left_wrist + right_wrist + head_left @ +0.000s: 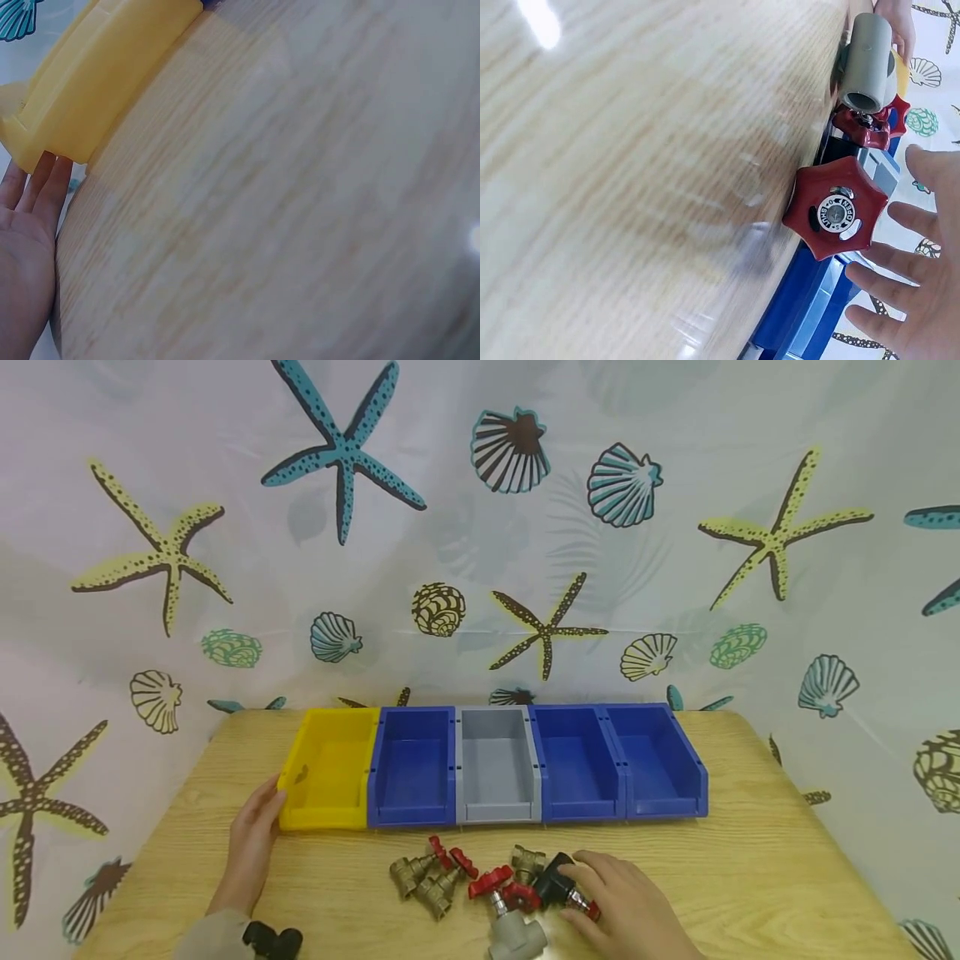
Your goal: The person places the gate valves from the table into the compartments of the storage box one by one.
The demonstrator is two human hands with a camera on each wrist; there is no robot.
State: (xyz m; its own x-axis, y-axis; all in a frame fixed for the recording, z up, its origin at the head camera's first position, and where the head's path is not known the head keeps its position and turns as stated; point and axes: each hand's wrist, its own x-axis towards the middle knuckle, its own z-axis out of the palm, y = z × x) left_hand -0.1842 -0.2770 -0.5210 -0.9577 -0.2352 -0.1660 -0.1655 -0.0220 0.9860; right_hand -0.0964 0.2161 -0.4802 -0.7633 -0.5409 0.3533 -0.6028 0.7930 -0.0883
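Observation:
My left hand (pixel 253 827) touches the left front corner of a yellow bin (pixel 324 818), and in the left wrist view its extended fingers reach the bin's lower edge. Close beside a black valve (pixel 552 883) is my right hand (pixel 628 902), fingers spread. That valve's red handwheel (pixel 816 191) faces the right wrist camera, with no fingers curled round it. Just left lies a grey valve (pixel 516 937) with a red handwheel. Brass valves (pixel 435 896) with red handwheels lie further left, and another brass valve (pixel 527 862) lies behind the black one.
To the right of the yellow bin, a blue bin (pixel 411 816), a grey bin (pixel 498 812) and two more blue bins (pixel 666 807) stand in one row on the wooden table (pixel 757 860). Behind them hangs a cloth (pixel 465 552) printed with starfish and shells.

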